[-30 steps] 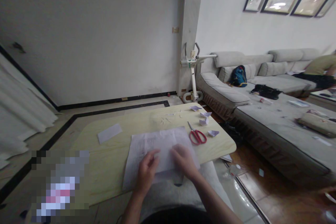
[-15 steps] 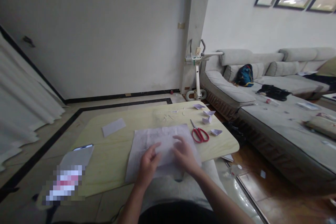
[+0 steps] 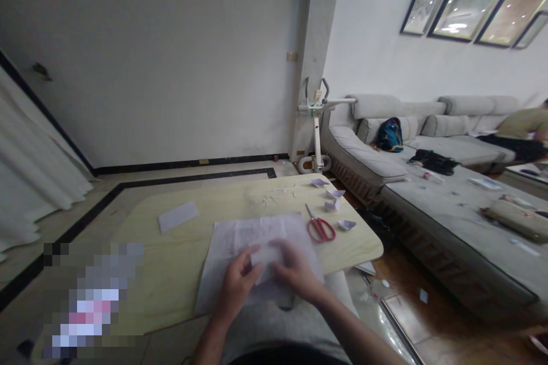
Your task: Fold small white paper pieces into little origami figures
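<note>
A small piece of white paper (image 3: 266,263) is held between my hands, over a large printed sheet (image 3: 244,234) spread on the table. My left hand (image 3: 238,278) pinches its left edge between thumb and fingers. At the right edge my right hand (image 3: 296,271) has its fingers closed on it, slightly blurred. Red-handled scissors (image 3: 321,230) lie beyond my right hand, blades pointing away. Several small folded paper pieces (image 3: 346,225) stand along the right side of the table. Thin paper scraps (image 3: 270,201) are scattered past the sheet's far edge.
The pale wooden table (image 3: 180,262) has rounded corners. A folded white paper (image 3: 178,217) lies on its left part, and a blurred-out patch covers its near left corner. At right stands a long grey sofa (image 3: 454,211) with a backpack (image 3: 389,136); a person (image 3: 522,131) sits at its far end.
My fingers have drawn in on the small paper, which now shows more clearly between both hands. The view has tilted up and turned slightly right.
</note>
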The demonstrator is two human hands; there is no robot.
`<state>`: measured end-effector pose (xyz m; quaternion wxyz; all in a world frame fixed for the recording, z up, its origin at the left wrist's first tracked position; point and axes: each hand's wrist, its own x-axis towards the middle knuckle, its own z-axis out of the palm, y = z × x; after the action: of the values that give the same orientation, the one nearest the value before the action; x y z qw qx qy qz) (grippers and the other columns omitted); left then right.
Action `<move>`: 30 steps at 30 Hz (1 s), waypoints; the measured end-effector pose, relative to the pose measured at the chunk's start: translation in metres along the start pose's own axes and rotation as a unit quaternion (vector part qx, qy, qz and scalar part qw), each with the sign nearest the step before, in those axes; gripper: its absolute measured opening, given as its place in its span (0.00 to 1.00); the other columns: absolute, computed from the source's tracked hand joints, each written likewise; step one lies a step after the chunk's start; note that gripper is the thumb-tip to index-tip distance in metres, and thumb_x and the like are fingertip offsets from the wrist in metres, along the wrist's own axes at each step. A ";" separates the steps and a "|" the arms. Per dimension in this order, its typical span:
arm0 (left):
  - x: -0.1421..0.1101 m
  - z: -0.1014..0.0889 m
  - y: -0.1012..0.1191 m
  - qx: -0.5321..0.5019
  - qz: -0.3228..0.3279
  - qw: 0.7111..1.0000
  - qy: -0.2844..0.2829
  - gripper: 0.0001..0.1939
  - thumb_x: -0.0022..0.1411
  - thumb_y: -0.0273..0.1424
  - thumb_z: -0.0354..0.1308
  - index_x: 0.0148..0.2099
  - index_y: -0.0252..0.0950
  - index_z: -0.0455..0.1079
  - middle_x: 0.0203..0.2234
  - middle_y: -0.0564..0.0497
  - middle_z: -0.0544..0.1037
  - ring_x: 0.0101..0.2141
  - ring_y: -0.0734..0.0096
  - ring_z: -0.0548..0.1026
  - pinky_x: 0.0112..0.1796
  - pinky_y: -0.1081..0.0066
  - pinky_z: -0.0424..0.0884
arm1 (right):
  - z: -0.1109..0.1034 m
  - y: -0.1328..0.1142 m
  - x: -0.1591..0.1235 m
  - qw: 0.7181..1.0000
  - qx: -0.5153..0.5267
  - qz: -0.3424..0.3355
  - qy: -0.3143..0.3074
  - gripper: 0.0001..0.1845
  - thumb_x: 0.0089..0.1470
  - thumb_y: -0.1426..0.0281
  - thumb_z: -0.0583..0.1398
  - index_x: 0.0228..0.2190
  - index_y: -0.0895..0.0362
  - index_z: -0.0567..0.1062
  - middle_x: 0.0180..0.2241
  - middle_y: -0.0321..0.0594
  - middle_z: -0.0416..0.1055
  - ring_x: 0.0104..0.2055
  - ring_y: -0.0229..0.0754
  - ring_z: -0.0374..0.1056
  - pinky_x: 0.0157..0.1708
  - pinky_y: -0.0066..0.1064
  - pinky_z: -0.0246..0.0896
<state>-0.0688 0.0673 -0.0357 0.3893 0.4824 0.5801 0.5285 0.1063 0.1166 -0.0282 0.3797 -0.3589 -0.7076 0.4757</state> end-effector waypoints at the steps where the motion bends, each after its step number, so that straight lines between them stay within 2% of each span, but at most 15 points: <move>1: 0.000 0.001 0.000 0.003 0.001 1.000 0.002 0.23 0.54 0.38 0.61 0.51 0.33 0.74 0.23 0.53 0.75 0.23 0.67 0.73 0.23 0.73 0.66 | 0.000 0.000 0.001 1.000 -0.002 0.002 -0.001 0.22 0.50 0.72 0.61 0.49 0.56 0.71 0.45 0.43 0.73 0.47 0.50 0.69 0.49 0.41 0.63; 8: -0.004 0.005 0.005 0.032 0.017 0.999 0.027 0.18 0.55 0.37 0.60 0.46 0.32 0.77 0.23 0.52 0.76 0.24 0.67 0.73 0.25 0.72 0.69 | 0.000 0.001 0.002 1.000 -0.029 0.004 0.003 0.26 0.49 0.74 0.62 0.51 0.54 0.71 0.48 0.43 0.73 0.49 0.49 0.68 0.51 0.42 0.61; 10: -0.004 0.005 0.005 0.036 0.022 0.999 0.035 0.17 0.56 0.38 0.60 0.45 0.33 0.77 0.24 0.51 0.77 0.25 0.65 0.74 0.27 0.70 0.70 | 0.000 -0.001 0.002 1.000 -0.011 0.008 0.000 0.25 0.49 0.75 0.62 0.50 0.54 0.71 0.44 0.41 0.74 0.45 0.47 0.69 0.46 0.38 0.64; 15: -0.001 0.004 0.001 0.038 0.042 0.997 0.042 0.15 0.57 0.38 0.60 0.42 0.35 0.77 0.30 0.48 0.81 0.31 0.61 0.78 0.33 0.66 0.74 | 0.000 -0.005 0.004 0.999 0.011 0.008 0.031 0.13 0.50 0.71 0.62 0.41 0.55 0.75 0.34 0.37 0.74 0.35 0.42 0.68 0.35 0.32 0.64; 19: 0.002 0.004 -0.005 0.042 0.070 0.995 0.057 0.13 0.57 0.39 0.59 0.39 0.36 0.77 0.42 0.43 0.79 0.44 0.56 0.77 0.44 0.63 0.74 | 0.002 -0.003 0.005 0.998 0.007 -0.002 0.060 0.10 0.49 0.72 0.62 0.37 0.56 0.75 0.34 0.38 0.72 0.35 0.42 0.67 0.35 0.32 0.63; 22: 0.002 0.005 -0.008 0.044 0.089 0.993 0.071 0.14 0.59 0.39 0.58 0.40 0.36 0.77 0.53 0.41 0.73 0.53 0.53 0.72 0.49 0.60 0.71 | 0.004 -0.001 0.005 0.997 0.006 -0.014 0.079 0.09 0.48 0.72 0.62 0.35 0.56 0.75 0.38 0.40 0.71 0.39 0.43 0.67 0.39 0.32 0.64; 24: 0.002 0.006 -0.009 0.036 0.098 0.992 0.074 0.14 0.59 0.40 0.58 0.40 0.37 0.78 0.57 0.41 0.70 0.57 0.52 0.69 0.52 0.59 0.69 | 0.006 0.000 0.005 0.996 0.008 -0.016 0.090 0.09 0.48 0.71 0.62 0.36 0.55 0.75 0.41 0.42 0.70 0.42 0.44 0.67 0.39 0.32 0.65; 27: 0.002 0.007 -0.009 0.011 0.078 0.995 0.064 0.14 0.59 0.41 0.59 0.41 0.37 0.77 0.53 0.41 0.74 0.54 0.52 0.71 0.51 0.59 0.70 | 0.007 0.001 0.006 0.994 0.008 -0.006 0.105 0.09 0.48 0.70 0.61 0.35 0.55 0.74 0.41 0.41 0.71 0.42 0.45 0.67 0.40 0.33 0.66; 30: 0.001 0.007 -0.007 -0.001 0.047 0.997 0.055 0.19 0.58 0.41 0.61 0.48 0.36 0.75 0.38 0.45 0.80 0.40 0.57 0.79 0.40 0.63 0.75 | 0.007 0.000 0.007 0.994 0.007 0.016 0.105 0.04 0.49 0.69 0.60 0.30 0.55 0.73 0.30 0.37 0.71 0.34 0.43 0.67 0.34 0.31 0.65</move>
<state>-0.0631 0.0700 -0.0434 0.3321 0.4784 0.5769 0.5727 0.0972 0.1201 -0.0280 0.4465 -0.4153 -0.6551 0.4462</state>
